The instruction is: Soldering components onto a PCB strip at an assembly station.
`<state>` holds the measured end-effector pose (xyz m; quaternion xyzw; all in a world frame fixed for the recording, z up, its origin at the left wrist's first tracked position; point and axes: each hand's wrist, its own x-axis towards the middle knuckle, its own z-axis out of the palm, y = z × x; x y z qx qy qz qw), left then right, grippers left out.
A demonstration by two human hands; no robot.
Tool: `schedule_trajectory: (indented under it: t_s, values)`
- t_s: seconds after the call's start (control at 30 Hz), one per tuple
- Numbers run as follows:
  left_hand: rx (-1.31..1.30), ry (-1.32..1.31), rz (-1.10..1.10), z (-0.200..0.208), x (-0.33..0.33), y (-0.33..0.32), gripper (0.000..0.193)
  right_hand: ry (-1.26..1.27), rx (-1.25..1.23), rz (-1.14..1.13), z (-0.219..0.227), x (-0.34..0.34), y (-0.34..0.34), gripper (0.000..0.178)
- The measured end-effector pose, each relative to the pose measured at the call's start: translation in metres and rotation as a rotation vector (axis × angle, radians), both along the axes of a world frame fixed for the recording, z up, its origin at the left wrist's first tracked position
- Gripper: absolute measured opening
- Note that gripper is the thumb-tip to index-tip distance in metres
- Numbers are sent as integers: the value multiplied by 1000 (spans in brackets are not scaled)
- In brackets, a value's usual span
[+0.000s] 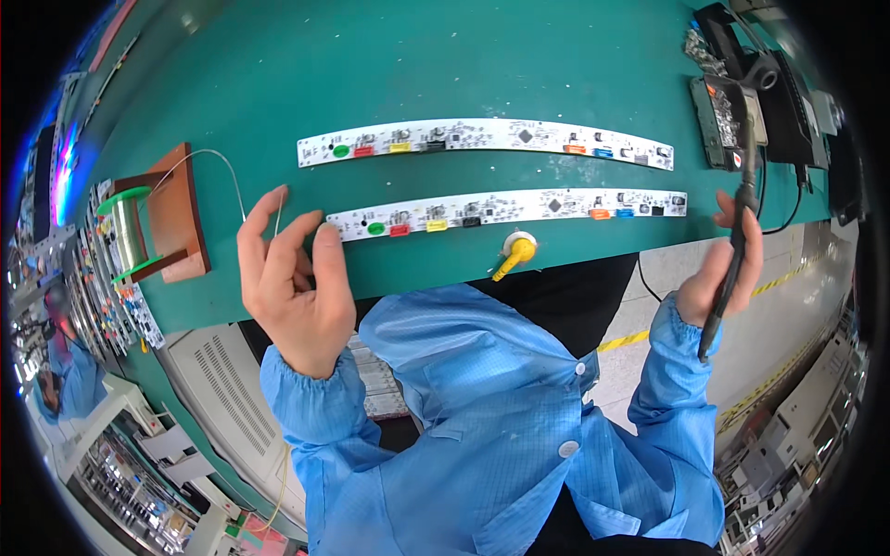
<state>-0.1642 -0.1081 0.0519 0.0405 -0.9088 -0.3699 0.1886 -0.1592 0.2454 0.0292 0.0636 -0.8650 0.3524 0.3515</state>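
Note:
Thin solder wire (225, 164) runs from a spool (129, 232) on a brown wooden stand (183, 222) to my left hand (301, 292), which pinches it between the fingers. This hand is beside the left end of the nearer white circuit board strip (519, 206). A second white strip (491, 135) lies parallel, farther back. Both carry green, red, yellow, black, orange and blue parts. On the right, my right hand (709, 278) is wrapped round a black soldering iron (737, 236), its thin end pointing away from me toward a holder (762, 72).
A yellow plug (517, 252) sits at the front edge of the green table (445, 83). At the far right are a tray of small metal parts (718, 116) and a black device (793, 116) with cables. More board strips (97, 269) stand stacked at the left.

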Motion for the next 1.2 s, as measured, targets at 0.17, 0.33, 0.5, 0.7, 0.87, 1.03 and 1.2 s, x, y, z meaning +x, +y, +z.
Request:
schedule_trajectory:
  t_s: [0.17, 0.33, 0.5, 0.7, 0.87, 1.03, 1.2]
  values:
    - [4, 19, -56, 0, -3, 1, 7, -177, -130, -210, -5, 6, 21, 37]
    - [-36, -5, -67, 1, -5, 1, 8, -107, -143, -50, -5, 7, 10, 40]
    - [-80, -75, -104, 6, -5, 1, 6, -168, -66, 71, 3, -5, -10, 52]
    - [-97, 75, -82, 4, 1, 0, 7, -87, -220, 78, -2, -1, -11, 55]
    - [-42, 319, -42, 4, 12, -9, 16, 60, -58, 163, 0, 6, -5, 62]
    - [45, 304, -35, 6, 17, -8, 18, 110, -62, 173, 4, 8, -9, 66]
    - [23, 278, 39, 8, 19, -9, 20, 106, -54, 165, 5, 11, -11, 66]
